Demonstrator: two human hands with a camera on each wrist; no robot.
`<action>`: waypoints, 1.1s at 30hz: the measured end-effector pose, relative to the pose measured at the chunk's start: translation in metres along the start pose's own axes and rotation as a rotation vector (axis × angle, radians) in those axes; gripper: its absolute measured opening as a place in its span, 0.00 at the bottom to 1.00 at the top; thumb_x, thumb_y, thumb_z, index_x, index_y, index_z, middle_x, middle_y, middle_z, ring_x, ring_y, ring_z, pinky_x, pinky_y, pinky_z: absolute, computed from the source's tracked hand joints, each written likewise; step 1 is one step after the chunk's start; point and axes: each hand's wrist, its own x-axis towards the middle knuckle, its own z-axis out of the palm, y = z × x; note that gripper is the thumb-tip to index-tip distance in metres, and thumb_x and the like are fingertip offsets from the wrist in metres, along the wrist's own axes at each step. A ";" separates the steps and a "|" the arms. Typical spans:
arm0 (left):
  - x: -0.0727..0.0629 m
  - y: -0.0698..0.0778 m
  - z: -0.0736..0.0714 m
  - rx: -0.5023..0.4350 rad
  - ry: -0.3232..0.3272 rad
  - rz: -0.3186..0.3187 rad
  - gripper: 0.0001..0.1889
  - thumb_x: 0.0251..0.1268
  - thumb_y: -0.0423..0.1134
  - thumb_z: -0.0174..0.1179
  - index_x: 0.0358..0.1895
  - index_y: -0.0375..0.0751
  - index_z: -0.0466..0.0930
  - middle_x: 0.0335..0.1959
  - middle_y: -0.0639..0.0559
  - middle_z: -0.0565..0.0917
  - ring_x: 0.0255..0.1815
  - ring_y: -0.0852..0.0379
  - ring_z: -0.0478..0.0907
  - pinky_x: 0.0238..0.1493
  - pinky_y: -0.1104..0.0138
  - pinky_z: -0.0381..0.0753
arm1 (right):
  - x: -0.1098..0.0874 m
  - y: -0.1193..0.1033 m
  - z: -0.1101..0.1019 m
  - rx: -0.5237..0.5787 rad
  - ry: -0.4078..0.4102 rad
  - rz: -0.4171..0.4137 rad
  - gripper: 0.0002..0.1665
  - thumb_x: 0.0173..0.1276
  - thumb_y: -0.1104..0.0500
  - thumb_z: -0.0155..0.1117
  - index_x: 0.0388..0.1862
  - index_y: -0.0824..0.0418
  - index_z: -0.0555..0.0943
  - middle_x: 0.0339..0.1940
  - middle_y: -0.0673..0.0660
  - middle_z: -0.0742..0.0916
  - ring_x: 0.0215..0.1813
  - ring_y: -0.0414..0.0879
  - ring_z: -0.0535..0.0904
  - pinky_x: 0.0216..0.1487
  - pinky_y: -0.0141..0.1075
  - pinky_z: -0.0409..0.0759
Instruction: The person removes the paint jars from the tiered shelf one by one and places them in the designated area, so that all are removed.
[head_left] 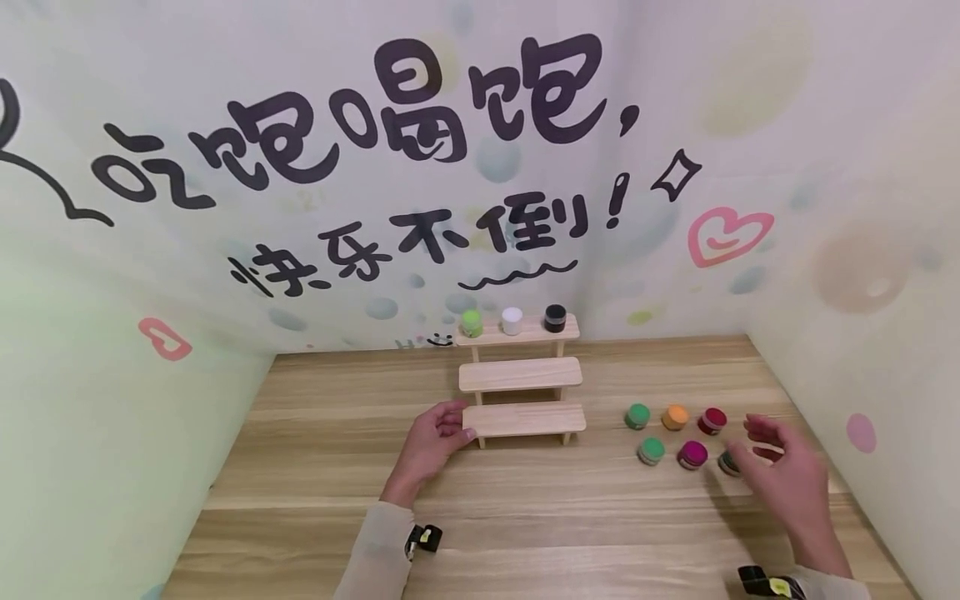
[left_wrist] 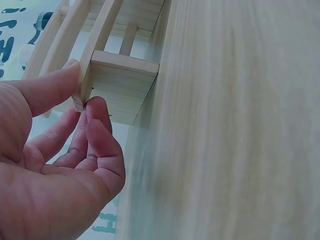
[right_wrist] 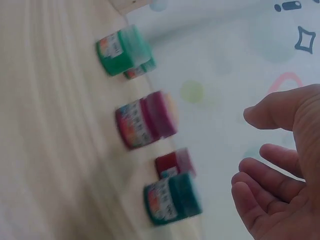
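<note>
A three-step wooden shelf stand (head_left: 521, 418) is set against the back wall. My left hand (head_left: 435, 442) pinches the left end of its lowest board; in the left wrist view the thumb (left_wrist: 57, 87) lies on one side of the board (left_wrist: 85, 80) and the fingers on the other. On the top step are a light green paint jar (head_left: 472, 323), a white one (head_left: 512, 321) and a black one (head_left: 555, 317). My right hand (head_left: 787, 475) hovers with nothing in it, fingers loosely bent, beside a dark green paint jar (right_wrist: 171, 199).
Two rows of paint jars are on the wooden table (head_left: 300, 475) right of the stand: green (head_left: 637, 416), orange (head_left: 675, 417) and dark red (head_left: 712, 421) behind; another green (head_left: 651, 451), magenta (head_left: 692, 455) and the dark green one in front. Printed cloth walls (head_left: 847, 250) enclose the table.
</note>
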 end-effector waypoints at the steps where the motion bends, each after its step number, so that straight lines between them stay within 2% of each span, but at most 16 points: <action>1: 0.000 0.001 0.000 0.002 0.000 -0.001 0.24 0.68 0.32 0.72 0.66 0.39 0.81 0.54 0.41 0.85 0.47 0.53 0.82 0.47 0.68 0.82 | 0.001 -0.004 -0.001 0.005 0.002 -0.012 0.32 0.70 0.53 0.76 0.67 0.67 0.79 0.53 0.49 0.85 0.48 0.18 0.73 0.45 0.12 0.74; 8: 0.001 -0.001 0.001 0.004 0.000 -0.005 0.24 0.68 0.32 0.72 0.66 0.39 0.81 0.54 0.41 0.85 0.48 0.53 0.82 0.46 0.69 0.82 | 0.013 -0.036 0.007 0.090 0.001 -0.074 0.29 0.70 0.55 0.76 0.66 0.65 0.80 0.50 0.30 0.81 0.49 0.22 0.77 0.47 0.13 0.75; 12: 0.002 -0.003 0.001 0.005 -0.006 0.002 0.24 0.68 0.33 0.72 0.67 0.39 0.81 0.55 0.41 0.85 0.48 0.52 0.82 0.46 0.68 0.83 | 0.017 -0.051 0.016 0.105 0.007 -0.110 0.27 0.70 0.55 0.77 0.64 0.63 0.82 0.48 0.25 0.80 0.46 0.22 0.79 0.46 0.14 0.77; 16: 0.004 -0.006 0.001 0.003 -0.011 0.005 0.24 0.68 0.33 0.72 0.67 0.40 0.81 0.54 0.41 0.85 0.48 0.53 0.82 0.46 0.68 0.83 | 0.020 -0.065 0.026 0.127 -0.006 -0.125 0.26 0.71 0.53 0.76 0.64 0.61 0.82 0.50 0.30 0.82 0.49 0.28 0.81 0.46 0.15 0.77; 25: 0.003 -0.008 -0.001 0.024 -0.018 0.018 0.25 0.68 0.34 0.72 0.68 0.38 0.79 0.55 0.41 0.85 0.49 0.53 0.83 0.46 0.69 0.84 | 0.031 -0.100 0.050 0.195 -0.024 -0.178 0.23 0.73 0.54 0.74 0.63 0.61 0.83 0.55 0.54 0.88 0.52 0.30 0.81 0.51 0.18 0.78; 30: 0.004 -0.007 -0.001 0.006 -0.013 0.027 0.25 0.68 0.33 0.72 0.66 0.37 0.80 0.53 0.40 0.86 0.47 0.53 0.83 0.46 0.70 0.83 | 0.038 -0.121 0.067 0.220 -0.068 -0.211 0.25 0.75 0.50 0.71 0.64 0.61 0.82 0.58 0.58 0.88 0.52 0.30 0.80 0.52 0.21 0.80; 33: 0.005 -0.007 0.000 -0.009 -0.015 0.032 0.24 0.67 0.31 0.72 0.66 0.36 0.80 0.52 0.39 0.85 0.47 0.53 0.83 0.45 0.71 0.83 | 0.041 -0.132 0.079 0.239 -0.100 -0.239 0.25 0.76 0.50 0.71 0.64 0.61 0.82 0.58 0.60 0.88 0.53 0.34 0.81 0.53 0.23 0.80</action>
